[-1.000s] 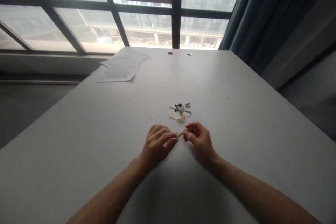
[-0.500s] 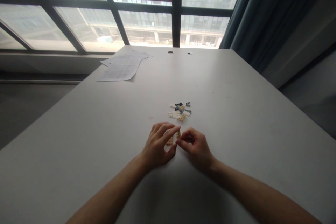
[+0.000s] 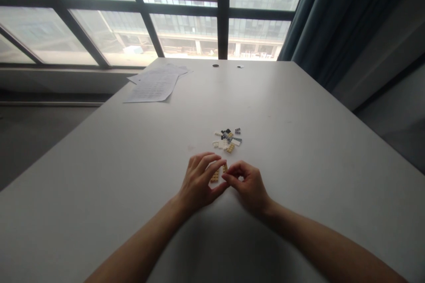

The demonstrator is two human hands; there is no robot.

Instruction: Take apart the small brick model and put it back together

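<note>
Near the middle of the white table, my right hand (image 3: 247,185) pinches the near end of a narrow tan studded toy brick (image 3: 225,168). My left hand (image 3: 201,181) arches over from the other side, with its index fingertip at the far end of that same brick and its thumb reaching to my right fingertips. Thumb and index finger are bent around the narrow brick; the exact contact is partly hidden. Within the curve of my left hand, a wider tan brick (image 3: 215,177) shows its studs, its left part covered by the fingers.
Just beyond my hands is a small pile of toy bricks (image 3: 227,139) in white, grey, black and tan. Printed papers (image 3: 154,85) lie at the table's far left. Two round holes (image 3: 215,66) are near the back edge. A dark curtain (image 3: 312,31) hangs at right.
My left thumb has stretched further right, under my right fingertips. The left index fingertip and the narrow brick have shifted slightly left, nearer the wider brick.
</note>
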